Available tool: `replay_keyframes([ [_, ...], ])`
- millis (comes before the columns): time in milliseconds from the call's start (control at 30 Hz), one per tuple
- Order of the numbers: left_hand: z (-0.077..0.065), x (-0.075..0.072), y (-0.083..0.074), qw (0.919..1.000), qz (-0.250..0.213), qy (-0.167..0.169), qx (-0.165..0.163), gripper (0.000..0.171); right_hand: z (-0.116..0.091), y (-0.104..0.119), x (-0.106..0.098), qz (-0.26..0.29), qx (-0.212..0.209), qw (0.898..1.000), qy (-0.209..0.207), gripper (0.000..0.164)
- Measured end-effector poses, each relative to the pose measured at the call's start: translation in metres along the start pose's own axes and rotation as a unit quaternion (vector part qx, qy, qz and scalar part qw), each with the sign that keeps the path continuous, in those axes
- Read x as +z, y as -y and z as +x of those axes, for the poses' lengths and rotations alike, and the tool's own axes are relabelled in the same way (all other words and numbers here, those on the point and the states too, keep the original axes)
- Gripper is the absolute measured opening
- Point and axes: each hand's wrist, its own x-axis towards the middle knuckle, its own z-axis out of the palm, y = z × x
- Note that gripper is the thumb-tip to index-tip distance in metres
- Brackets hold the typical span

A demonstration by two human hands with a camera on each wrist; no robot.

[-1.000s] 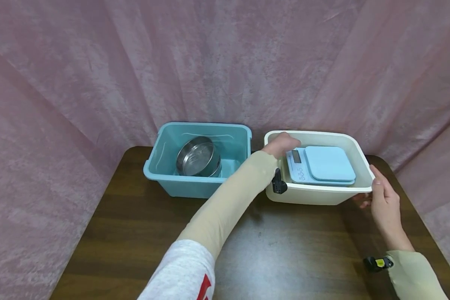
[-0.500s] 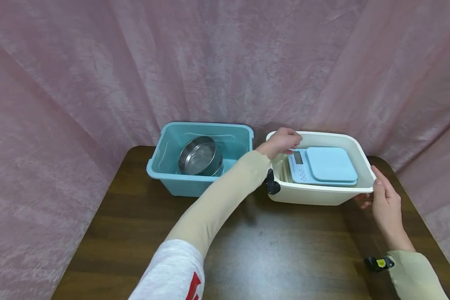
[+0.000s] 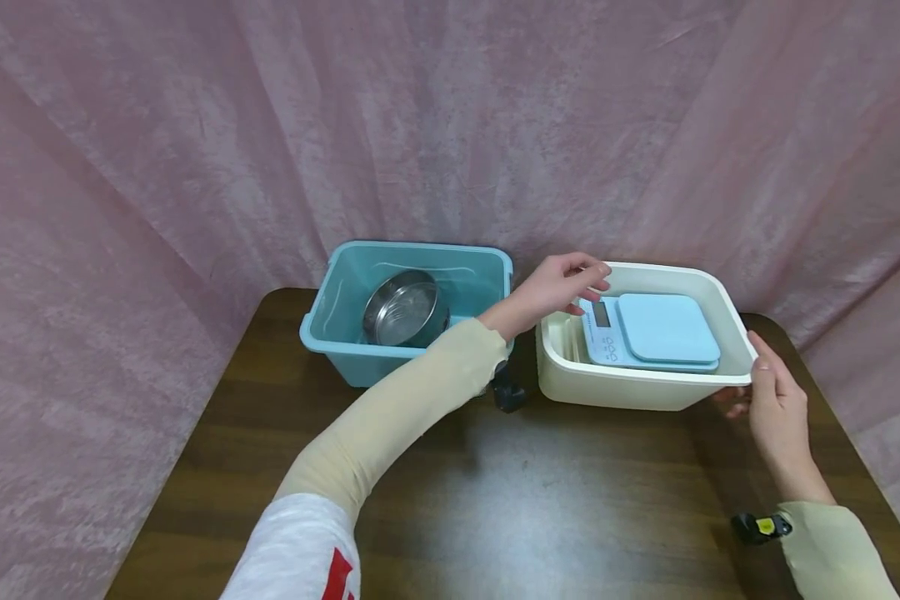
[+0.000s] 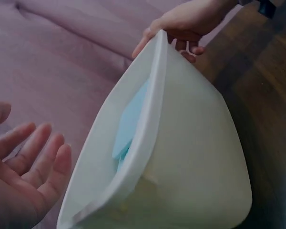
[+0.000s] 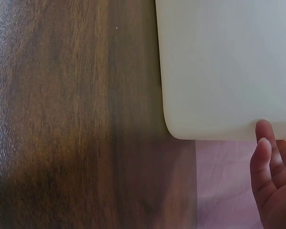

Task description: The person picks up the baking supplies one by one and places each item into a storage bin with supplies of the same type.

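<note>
My left hand hovers over the left end of a white plastic bin, its fingers loosely extended and nothing in them. In the left wrist view the palm of that left hand shows beside the bin's rim. A light blue kitchen scale with a small dark display lies inside the bin. At the bin's right end my right hand grips the rim corner, its other fingers reaching under the rim. The right wrist view shows fingertips of the right hand against the bin's outer wall.
Left of the white bin stands a teal plastic bin holding a round shiny metal pan, which leans tilted. Both bins are on a dark wooden table. A pink curtain hangs right behind the table's far edge.
My left hand has risen out of the white bin's left end and drawn back leftward, its fingers spreading. My right hand keeps its place at the bin's right end.
</note>
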Motion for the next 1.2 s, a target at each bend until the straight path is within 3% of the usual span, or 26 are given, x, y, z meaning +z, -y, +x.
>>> replay_keyframes([
  [267,-0.036,-0.013,-0.004,0.9986,0.028,0.038,0.025,0.039,0.001,0.002,0.000,-0.040,-0.011,0.999,0.002,0.048],
  [533,-0.068,-0.018,-0.003,0.9967,0.039,0.059,0.040,0.037,-0.001,0.002,-0.002,-0.026,-0.005,1.000,-0.002,0.049],
  [1000,-0.115,-0.034,0.015,0.9953,0.055,0.062,0.050,0.035,-0.002,0.002,0.002,-0.050,-0.006,0.999,-0.005,0.049],
  [1200,-0.132,-0.039,0.021,0.9957,0.052,0.063,0.043,0.037,-0.001,0.001,0.001,-0.017,0.012,1.000,0.002,0.049],
])
